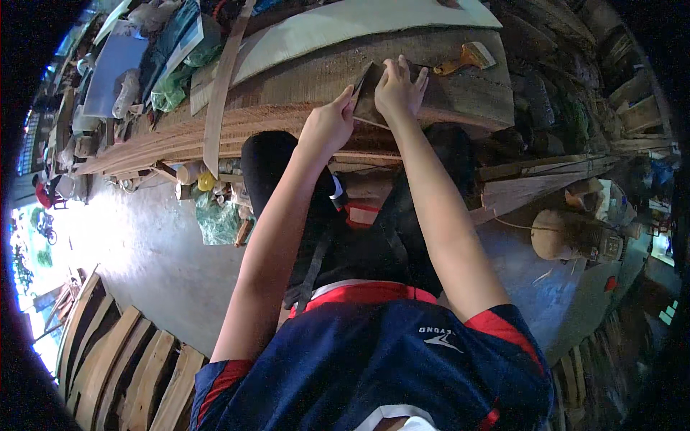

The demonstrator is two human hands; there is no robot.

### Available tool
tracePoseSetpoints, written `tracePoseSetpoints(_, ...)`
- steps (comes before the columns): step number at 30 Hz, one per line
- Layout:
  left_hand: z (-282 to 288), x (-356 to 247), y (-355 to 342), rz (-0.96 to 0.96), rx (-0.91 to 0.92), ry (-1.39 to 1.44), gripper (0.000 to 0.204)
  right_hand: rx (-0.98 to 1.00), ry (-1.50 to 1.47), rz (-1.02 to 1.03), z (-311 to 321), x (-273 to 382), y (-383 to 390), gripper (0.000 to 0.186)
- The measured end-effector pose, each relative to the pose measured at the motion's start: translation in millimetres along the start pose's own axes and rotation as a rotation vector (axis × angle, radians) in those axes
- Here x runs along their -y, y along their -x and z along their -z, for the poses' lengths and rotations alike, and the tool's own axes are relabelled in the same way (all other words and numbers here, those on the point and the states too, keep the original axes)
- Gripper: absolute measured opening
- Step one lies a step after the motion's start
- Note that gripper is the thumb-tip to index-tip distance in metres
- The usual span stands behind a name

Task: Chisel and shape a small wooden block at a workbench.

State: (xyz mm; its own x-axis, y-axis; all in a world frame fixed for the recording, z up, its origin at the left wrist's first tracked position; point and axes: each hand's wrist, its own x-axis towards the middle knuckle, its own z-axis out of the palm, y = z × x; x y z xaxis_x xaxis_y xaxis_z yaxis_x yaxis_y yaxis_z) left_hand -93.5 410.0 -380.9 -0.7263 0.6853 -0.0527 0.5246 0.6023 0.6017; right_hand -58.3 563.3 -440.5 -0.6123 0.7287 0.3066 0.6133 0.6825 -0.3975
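A thin, dark flat piece [367,100] with a pale lower edge sits between my hands at the near edge of a thick wooden plank [287,92]. My left hand [327,129] is closed, thumb and forefinger pinching the left side of this piece. Against its right side lies my right hand [399,90], fingers spread and stretched out over the plank. What kind of thing the piece is, I cannot make out. Just right of my right hand, a paintbrush [466,59] with a wooden handle and pale bristles rests on the plank.
A long pale board [323,36] lies along the plank's far side. A narrow wooden strip [223,100] crosses it at left, near plastic bags [170,90]. Cut boards [122,359] lean at lower left. A round wooden block [552,235] stands on the floor at right.
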Motion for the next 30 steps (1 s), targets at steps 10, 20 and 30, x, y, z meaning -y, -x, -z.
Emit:
tracePoseSetpoints(10, 9.9, -20.7, 16.9, 0.019, 0.028, -0.168, 0.038, 0.107, 0.028, -0.023, 5.3, 3.0, -0.8, 0.037)
tracePoseSetpoints(20, 2.6, -28.8, 8.2, 0.083, 0.046, -0.074, 0.039, 0.126, 0.031, -0.01, 5.5, -0.3, -3.3, 0.037)
tracePoseSetpoints(30, -16.3, 2.4, -8.3, 0.035, -0.031, 0.111, 0.038, -0.011, -0.03, 0.026, 2.7, 3.5, 2.8, 0.033)
